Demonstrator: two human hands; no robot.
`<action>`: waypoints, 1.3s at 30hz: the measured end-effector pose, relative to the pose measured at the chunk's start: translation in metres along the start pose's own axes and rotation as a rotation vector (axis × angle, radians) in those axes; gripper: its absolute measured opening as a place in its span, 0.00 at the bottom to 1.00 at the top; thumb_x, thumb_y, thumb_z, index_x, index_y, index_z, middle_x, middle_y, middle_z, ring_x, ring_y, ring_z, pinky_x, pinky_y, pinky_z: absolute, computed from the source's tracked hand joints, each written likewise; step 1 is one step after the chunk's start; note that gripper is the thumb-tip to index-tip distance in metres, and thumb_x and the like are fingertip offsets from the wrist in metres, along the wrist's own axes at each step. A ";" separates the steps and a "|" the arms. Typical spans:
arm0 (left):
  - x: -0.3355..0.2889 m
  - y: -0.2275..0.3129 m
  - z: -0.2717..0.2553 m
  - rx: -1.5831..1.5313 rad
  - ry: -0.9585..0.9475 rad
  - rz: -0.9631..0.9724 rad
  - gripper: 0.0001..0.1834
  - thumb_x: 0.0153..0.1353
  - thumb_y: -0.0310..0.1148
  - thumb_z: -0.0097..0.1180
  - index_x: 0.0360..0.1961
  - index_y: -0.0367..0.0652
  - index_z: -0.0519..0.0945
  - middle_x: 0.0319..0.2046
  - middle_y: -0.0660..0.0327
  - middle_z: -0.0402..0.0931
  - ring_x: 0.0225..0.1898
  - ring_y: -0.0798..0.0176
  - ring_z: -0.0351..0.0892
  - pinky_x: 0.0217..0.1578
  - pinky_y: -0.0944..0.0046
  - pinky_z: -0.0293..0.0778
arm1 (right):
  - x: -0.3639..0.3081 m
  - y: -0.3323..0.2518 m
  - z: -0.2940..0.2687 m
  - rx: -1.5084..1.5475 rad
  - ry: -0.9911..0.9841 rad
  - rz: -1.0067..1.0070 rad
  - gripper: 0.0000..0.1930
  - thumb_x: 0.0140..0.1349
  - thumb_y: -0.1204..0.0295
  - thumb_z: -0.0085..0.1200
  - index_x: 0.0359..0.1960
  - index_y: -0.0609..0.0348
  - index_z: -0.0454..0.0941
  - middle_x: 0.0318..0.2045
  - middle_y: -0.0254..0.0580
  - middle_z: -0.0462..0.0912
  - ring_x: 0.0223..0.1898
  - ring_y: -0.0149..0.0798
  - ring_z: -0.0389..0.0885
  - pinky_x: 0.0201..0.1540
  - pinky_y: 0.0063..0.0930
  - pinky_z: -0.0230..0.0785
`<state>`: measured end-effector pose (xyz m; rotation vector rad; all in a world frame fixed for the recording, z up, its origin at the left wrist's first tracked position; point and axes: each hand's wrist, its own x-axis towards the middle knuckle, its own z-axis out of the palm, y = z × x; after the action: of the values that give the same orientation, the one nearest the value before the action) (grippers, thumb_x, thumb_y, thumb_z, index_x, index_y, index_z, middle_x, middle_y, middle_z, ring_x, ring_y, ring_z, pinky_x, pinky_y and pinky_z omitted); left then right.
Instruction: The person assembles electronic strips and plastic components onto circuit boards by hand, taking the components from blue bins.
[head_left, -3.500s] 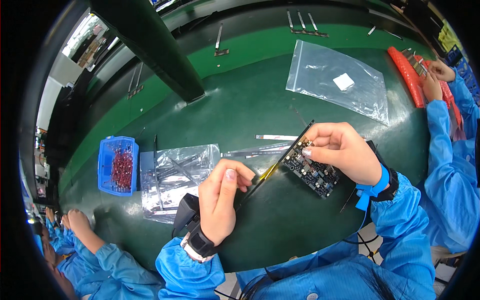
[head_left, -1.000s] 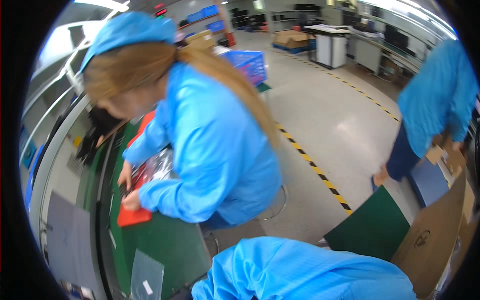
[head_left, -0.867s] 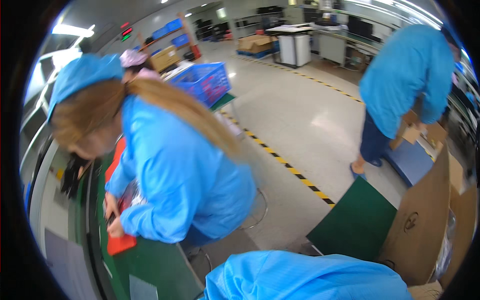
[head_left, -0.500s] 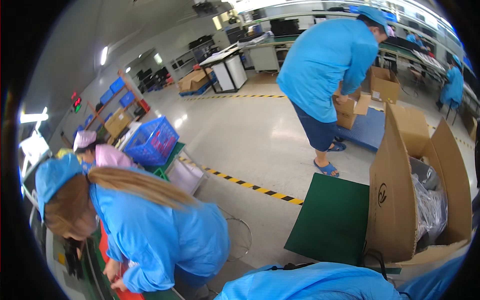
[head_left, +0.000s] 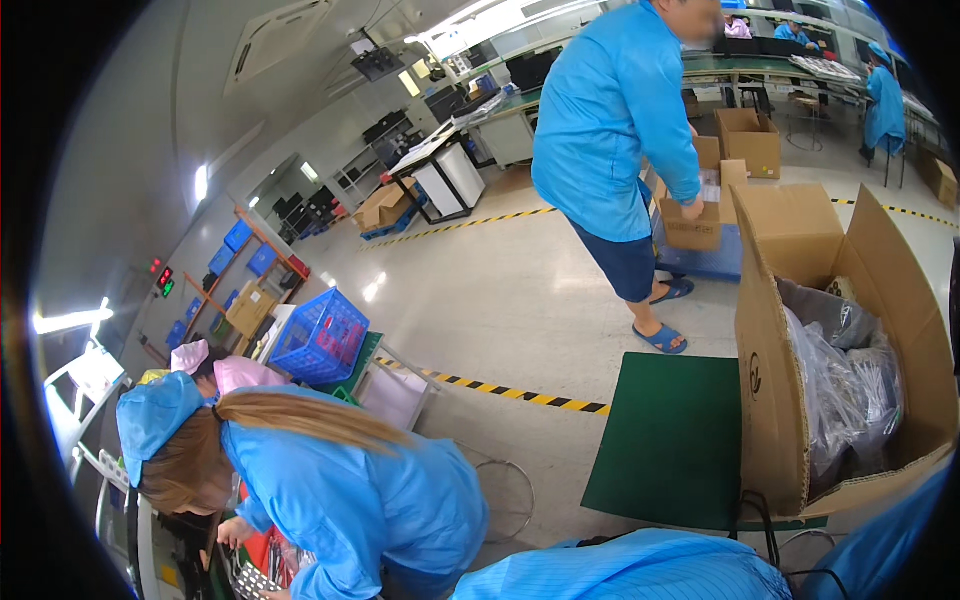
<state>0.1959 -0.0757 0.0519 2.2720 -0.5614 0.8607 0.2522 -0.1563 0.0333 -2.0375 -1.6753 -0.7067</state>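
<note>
Neither my left hand nor my right hand shows. Blue fabric of my clothing (head_left: 640, 565) fills the bottom edge, and more blue cloth (head_left: 885, 545) runs along the lower right, beside a large open cardboard box (head_left: 775, 400). Inside that box lie clear plastic bags (head_left: 850, 395) with white and grey contents I cannot make out. Left of the box is a dark green board or mat (head_left: 665, 440). Dark cables (head_left: 765, 525) hang near its front edge.
At left a co-worker in blue (head_left: 340, 480) bends over a bench, handling red and dark items. A blue crate (head_left: 320, 340) stands beyond. Ahead, another person (head_left: 610, 130) holds a small carton (head_left: 690, 225) above a blue platform (head_left: 715, 255). Yellow-black tape (head_left: 520, 394) crosses the floor.
The view has shifted. The standing person is more upright, with hands at the carton's side. The co-worker at left has moved a hand, and a black-and-white dotted piece now shows there.
</note>
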 end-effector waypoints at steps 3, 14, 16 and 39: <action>-0.006 0.000 -0.007 0.020 -0.011 -0.011 0.11 0.53 0.27 0.51 0.35 0.31 0.77 0.29 0.44 0.76 0.29 0.46 0.75 0.32 0.56 0.72 | 0.004 -0.004 0.009 0.037 -0.002 -0.023 0.13 0.46 0.61 0.50 0.24 0.59 0.75 0.24 0.45 0.75 0.29 0.46 0.76 0.32 0.43 0.68; -0.052 -0.015 -0.029 0.087 0.023 -0.175 0.11 0.53 0.29 0.50 0.34 0.31 0.77 0.27 0.44 0.75 0.28 0.47 0.74 0.31 0.57 0.71 | 0.018 -0.028 0.065 0.245 -0.112 -0.179 0.13 0.46 0.62 0.50 0.25 0.60 0.75 0.25 0.47 0.75 0.30 0.47 0.76 0.33 0.41 0.69; -0.062 -0.019 -0.034 0.102 0.025 -0.214 0.11 0.53 0.29 0.50 0.33 0.31 0.77 0.27 0.44 0.75 0.27 0.47 0.74 0.30 0.57 0.71 | 0.021 -0.035 0.077 0.293 -0.132 -0.207 0.13 0.46 0.62 0.50 0.25 0.60 0.75 0.25 0.47 0.75 0.30 0.47 0.76 0.33 0.40 0.69; -0.145 -0.026 -0.089 0.235 0.038 -0.570 0.13 0.53 0.31 0.48 0.30 0.29 0.78 0.22 0.44 0.75 0.23 0.49 0.73 0.27 0.58 0.70 | 0.058 -0.110 0.126 0.704 -0.345 -0.390 0.11 0.44 0.66 0.51 0.25 0.61 0.76 0.25 0.49 0.76 0.30 0.49 0.77 0.32 0.38 0.71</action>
<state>0.0721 0.0276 -0.0083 2.4256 0.2192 0.6987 0.1689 -0.0147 -0.0310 -1.3930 -2.1456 0.1571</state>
